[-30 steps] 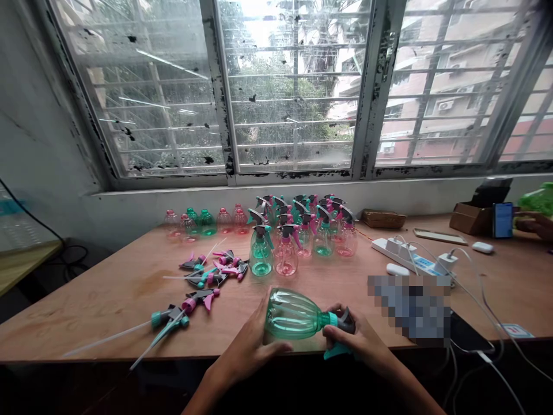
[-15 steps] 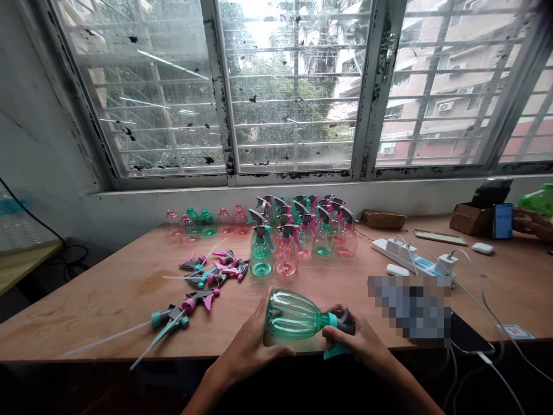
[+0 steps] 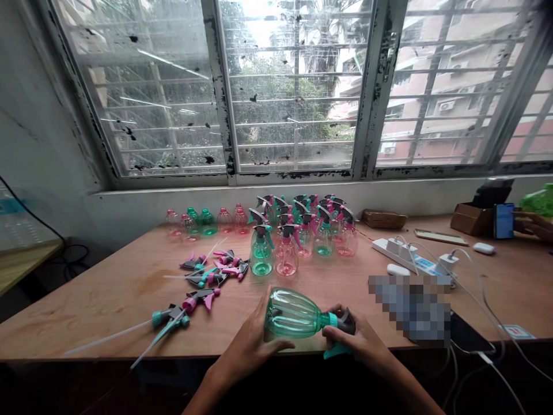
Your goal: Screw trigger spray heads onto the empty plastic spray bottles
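A clear green spray bottle (image 3: 294, 314) lies sideways above the table's front edge, its base to the left. My left hand (image 3: 254, 334) is wrapped round the base end, thumb beneath. At the neck, my right hand (image 3: 354, 331) grips the grey and teal spray head (image 3: 341, 324), which sits on the bottle's mouth; its teal trigger points down. To the left lie loose spray heads with tubes, among them a teal one (image 3: 170, 318) and a pink one (image 3: 201, 301). Just beyond my hands stand a green spray bottle (image 3: 261, 253) and a pink one (image 3: 287, 255), both with heads on.
Several bottles without heads (image 3: 207, 223) stand at the back left. More headed spray bottles fill the back middle. On the right are a power strip (image 3: 415, 262) with cables, a black phone (image 3: 470, 332) and a cardboard box (image 3: 472, 220). Another person's hand (image 3: 533, 223) holds a phone there.
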{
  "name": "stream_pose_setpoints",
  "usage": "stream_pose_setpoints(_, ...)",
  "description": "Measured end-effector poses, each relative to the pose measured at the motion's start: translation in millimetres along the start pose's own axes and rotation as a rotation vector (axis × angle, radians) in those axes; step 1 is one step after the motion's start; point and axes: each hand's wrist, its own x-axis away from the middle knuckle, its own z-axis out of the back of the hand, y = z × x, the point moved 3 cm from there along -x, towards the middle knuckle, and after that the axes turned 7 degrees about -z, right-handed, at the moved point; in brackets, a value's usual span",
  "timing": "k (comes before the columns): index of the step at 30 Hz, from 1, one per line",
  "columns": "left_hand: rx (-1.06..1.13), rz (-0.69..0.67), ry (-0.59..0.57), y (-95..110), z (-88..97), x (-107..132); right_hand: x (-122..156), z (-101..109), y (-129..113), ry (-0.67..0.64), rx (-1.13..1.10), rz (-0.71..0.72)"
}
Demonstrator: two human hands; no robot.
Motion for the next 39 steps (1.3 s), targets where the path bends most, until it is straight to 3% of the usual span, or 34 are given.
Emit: stream_pose_setpoints(39, 0.047, -0.043, -0.001, -1.3, -3.1, 4.3, -0.1, 0.5, 0.9, -0.011, -0.009, -0.016)
